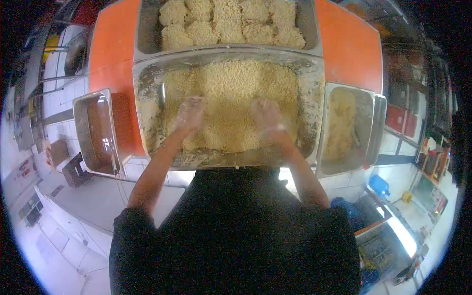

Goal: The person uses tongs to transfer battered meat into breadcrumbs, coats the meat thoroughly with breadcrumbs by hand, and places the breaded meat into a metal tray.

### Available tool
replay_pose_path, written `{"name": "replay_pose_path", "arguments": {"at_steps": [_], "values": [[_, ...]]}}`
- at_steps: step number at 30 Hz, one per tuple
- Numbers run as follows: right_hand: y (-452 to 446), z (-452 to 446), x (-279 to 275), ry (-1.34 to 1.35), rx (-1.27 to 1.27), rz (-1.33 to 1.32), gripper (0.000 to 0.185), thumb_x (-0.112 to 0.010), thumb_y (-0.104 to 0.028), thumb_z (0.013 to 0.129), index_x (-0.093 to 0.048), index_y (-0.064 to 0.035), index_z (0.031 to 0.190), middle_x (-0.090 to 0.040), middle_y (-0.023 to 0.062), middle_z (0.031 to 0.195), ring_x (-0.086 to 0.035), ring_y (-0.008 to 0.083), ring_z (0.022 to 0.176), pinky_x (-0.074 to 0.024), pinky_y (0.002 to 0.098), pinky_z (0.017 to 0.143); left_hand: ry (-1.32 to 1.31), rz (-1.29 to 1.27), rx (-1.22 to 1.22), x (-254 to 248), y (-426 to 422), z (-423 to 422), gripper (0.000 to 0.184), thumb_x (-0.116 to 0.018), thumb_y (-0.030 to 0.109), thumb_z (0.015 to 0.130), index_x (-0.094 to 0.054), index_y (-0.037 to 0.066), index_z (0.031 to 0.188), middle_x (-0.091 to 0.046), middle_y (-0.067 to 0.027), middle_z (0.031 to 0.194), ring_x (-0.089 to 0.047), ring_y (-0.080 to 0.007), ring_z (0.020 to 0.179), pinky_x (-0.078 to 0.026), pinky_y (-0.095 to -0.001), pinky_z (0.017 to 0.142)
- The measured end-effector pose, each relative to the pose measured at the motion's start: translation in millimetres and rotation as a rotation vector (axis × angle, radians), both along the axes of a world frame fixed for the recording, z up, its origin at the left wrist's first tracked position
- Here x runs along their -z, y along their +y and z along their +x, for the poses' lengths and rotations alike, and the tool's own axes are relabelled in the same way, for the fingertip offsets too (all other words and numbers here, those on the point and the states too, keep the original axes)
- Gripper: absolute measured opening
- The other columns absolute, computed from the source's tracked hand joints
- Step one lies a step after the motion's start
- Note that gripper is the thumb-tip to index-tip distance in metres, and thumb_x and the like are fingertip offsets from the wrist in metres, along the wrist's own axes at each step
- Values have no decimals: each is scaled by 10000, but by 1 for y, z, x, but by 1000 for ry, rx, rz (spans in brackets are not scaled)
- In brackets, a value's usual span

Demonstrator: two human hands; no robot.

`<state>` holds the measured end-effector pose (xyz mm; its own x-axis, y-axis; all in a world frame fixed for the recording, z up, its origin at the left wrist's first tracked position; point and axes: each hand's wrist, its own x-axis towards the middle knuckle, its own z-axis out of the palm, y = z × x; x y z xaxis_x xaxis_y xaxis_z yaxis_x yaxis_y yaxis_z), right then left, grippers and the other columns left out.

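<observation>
A wide metal tray (314, 142) in front of me holds a bed of pale yellow crumbs (231, 83). My left hand (191, 114) rests at the left part of the crumbs, dusted pale or thinly gloved. On the right part lies my right hand (267, 116), coated the same way. Both hands are blurred, and their fingertips merge with the crumbs, so finger positions and anything held are hidden. Behind, a second metal tray (147, 29) carries several crumb-coated pieces (228, 24) in two rows.
An orange surface (351, 44) shows on both sides. At the right stands a metal pan (366, 113) with yellowish liquid; at the left is another metal pan (101, 132), brownish inside. Below right are a blue container (379, 185) and a wire basket (381, 250).
</observation>
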<state>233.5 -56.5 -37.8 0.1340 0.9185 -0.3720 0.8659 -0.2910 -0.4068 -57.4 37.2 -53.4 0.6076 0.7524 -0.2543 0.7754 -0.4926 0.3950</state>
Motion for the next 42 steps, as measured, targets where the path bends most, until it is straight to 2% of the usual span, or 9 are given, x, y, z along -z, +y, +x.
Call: {"name": "replay_pose_path", "arguments": {"at_steps": [8, 11, 20, 23, 25, 30, 32, 38, 42], "values": [[12, -1, 27, 680, 102, 412, 458, -507, -401, 892, -593, 19, 1056, -627, 120, 888, -535, 188, 803, -432, 366, 770, -419, -444, -216, 13, 9, 10, 436, -488, 242, 914, -460, 18, 1287, -513, -216, 1255, -496, -339, 1158, -363, -388, 1020], [28, 3, -14, 792, 645, -390, 458, -480, -373, 912, -557, 14, 1144, -616, 118, 1009, -544, 220, 901, -426, 382, 835, -428, -466, -230, 7, 13, 25, 428, -483, 215, 902, -458, 10, 1277, -528, -210, 1224, -511, -338, 1127, -382, -393, 988], [-8, 21, -65, 10, -161, 386, 349, -455, -215, 920, -504, -43, 1219, -507, 113, 1282, -540, 288, 1083, -429, 392, 941, -391, -340, 99, -60, 6, 11, 409, -467, 133, 867, -452, -16, 1247, -572, -194, 1132, -556, -337, 1036, -437, -408, 894], [-41, 23, -63, 823, 59, 123, 366, -467, -157, 880, -485, -7, 1214, -457, 132, 1332, -518, 305, 1139, -448, 399, 943, -274, -238, 284, -90, -16, -8, 404, -462, 106, 855, -450, -25, 1237, -587, -188, 1102, -571, -336, 1005, -456, -413, 863], [-39, 14, -121, -212, -430, -270, 376, -477, -232, 886, -530, -93, 1231, -582, 204, 1144, -571, 339, 1033, -461, 456, 892, -101, -181, 279, -98, -33, -15, 401, -458, 87, 848, -449, -31, 1231, -597, -185, 1081, -581, -336, 985, -468, -417, 842], [-99, 21, 44, -262, -657, -92, 200, -586, -156, 743, -649, -13, 870, -624, 166, 893, -635, 300, 761, -515, 419, 688, -271, 124, 336, -81, -62, -6, 344, -423, 88, 845, -489, -24, 1163, -610, -193, 992, -596, -349, 893, -482, -439, 738], [-94, 23, 48, -233, -809, 1, 167, -589, -156, 741, -663, -24, 811, -627, 168, 833, -636, 291, 698, -516, 411, 648, -160, -496, -24, -86, -64, 9, 327, -416, 95, 838, -509, -22, 1129, -607, -188, 1027, -589, -345, 906, -476, -418, 751], [-52, 10, -52, 820, 111, 215, 242, -529, -226, 869, -613, -32, 986, -614, 161, 890, -609, 293, 668, -473, 429, 558, -99, -12, 199, -108, -54, 36, 370, -416, 154, 847, -524, 4, 1167, -541, -168, 1190, -529, -299, 1060, -431, -400, 897], [-8, -25, -97, -50, 75, 47, 352, -504, -255, 886, -550, -48, 1167, -636, 177, 1040, -628, 337, 859, -504, 413, 773, 220, -300, 280, -115, -12, 100, 442, -408, 175, 860, -484, 57, 1280, -473, -170, 1304, -458, -294, 1210, -375, -424, 1030]]}}
